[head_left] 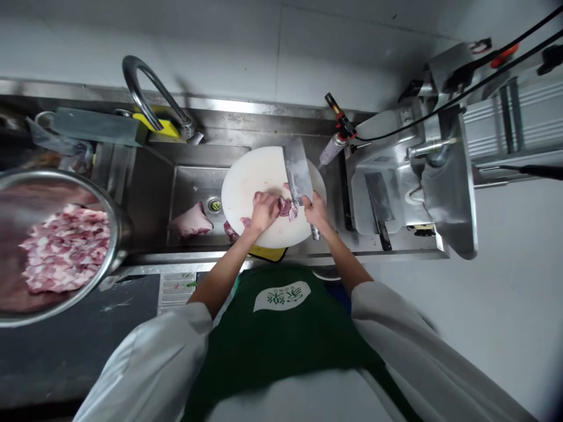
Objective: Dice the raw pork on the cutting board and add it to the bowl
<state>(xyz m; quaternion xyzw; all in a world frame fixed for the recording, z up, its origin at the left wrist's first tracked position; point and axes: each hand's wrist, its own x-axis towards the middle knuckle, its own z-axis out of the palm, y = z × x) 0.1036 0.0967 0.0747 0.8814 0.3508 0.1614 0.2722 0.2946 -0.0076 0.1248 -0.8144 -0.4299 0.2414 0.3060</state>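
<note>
Head view: right hand (316, 212) grips cleaver (299, 171); left hand (264, 211), curled, holds raw meat (285, 207) on round cutting board (254, 170), fingertips close to blade. Risk: meat skidding or board rocking could put fingers under the edge.

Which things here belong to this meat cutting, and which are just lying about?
Belongs to the job:
cleaver in the right hand
meat at the left hand
white cutting board
likely the bowl of cut meat
likely the larger piece in the sink

Lying about, it seems:
blowtorch
second knife at right
</note>
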